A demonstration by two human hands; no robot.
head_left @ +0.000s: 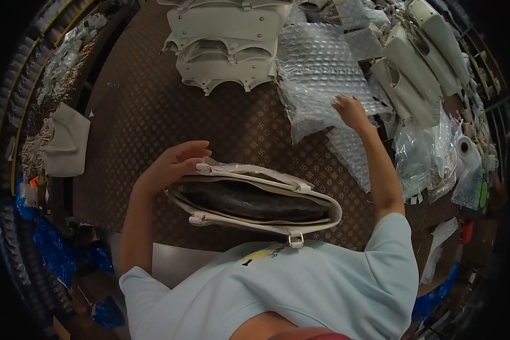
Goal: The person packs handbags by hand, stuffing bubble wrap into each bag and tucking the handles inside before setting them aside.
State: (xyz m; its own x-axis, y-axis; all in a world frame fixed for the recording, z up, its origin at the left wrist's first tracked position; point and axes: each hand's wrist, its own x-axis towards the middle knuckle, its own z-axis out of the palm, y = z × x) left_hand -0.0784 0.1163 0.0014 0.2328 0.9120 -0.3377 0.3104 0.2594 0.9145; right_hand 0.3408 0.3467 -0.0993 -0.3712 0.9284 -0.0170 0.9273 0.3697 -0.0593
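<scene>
A cream handbag [317, 226] stands in front of my body with its zipped top gaping, showing a dark lining. Its two handles and gold-coloured buckles are at the rim. At the bag's left end is my left hand [173, 164], fingers stretched out and thumb beside a handle base. My right hand [352, 112] reaches forward to the right, its bent fingers closed at the edge of a clear bubble wrap sheet [317, 62]. Part of that grip is hidden by the hand itself.
Several cream handbags [226, 65] are stacked at the table's far side. More bags [408, 85] lie at the right beside clear plastic [413, 153]. One cream bag [68, 139] sits at the left edge. The brown patterned table [136, 113] lies beneath.
</scene>
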